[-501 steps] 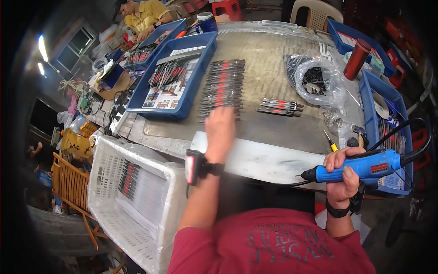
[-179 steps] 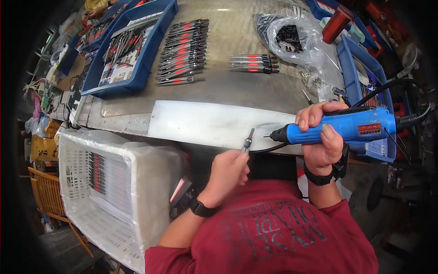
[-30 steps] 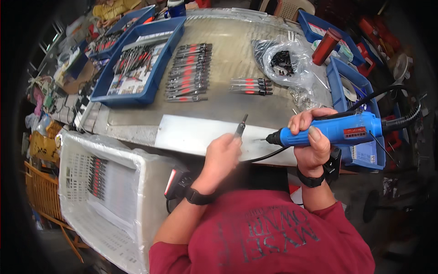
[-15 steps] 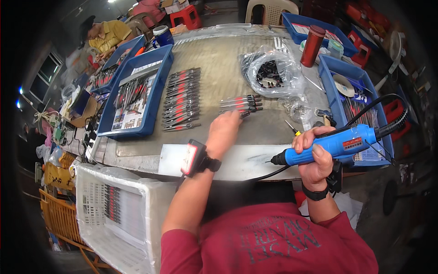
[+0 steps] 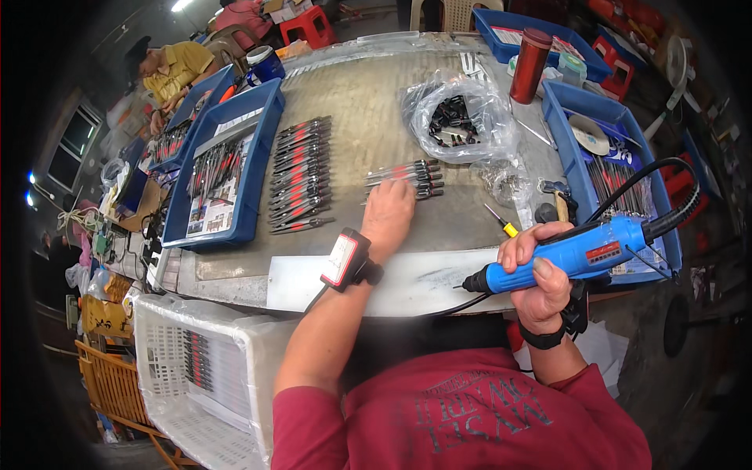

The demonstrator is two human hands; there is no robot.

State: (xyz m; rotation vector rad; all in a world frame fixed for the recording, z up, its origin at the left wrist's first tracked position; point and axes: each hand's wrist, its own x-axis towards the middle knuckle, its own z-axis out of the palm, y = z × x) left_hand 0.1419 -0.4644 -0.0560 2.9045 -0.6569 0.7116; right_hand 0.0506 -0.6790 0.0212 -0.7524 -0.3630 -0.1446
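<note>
Counter's near edge (image 5: 223,288): my right grip (image 5: 540,300) holds a blue driver (image 5: 578,255); my left grip (image 5: 389,210), closure hidden, could scatter pen-like pieces (image 5: 407,170) if dragged.

Head cam, dn twd hands (image 5: 388,213) (image 5: 540,304)

On the table (image 5: 352,102) lie slim pieces (image 5: 301,176), blue trays (image 5: 261,149) and a plastic bag (image 5: 495,135).

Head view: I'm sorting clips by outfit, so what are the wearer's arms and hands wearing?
Dark red sleeves leave the forearms bare; left hand and right hand are ungloved. Each wrist has a black band. The left also bears a boxy black device with a white, red-edged face and dark cable; the right, a partly hidden dark device.
</note>
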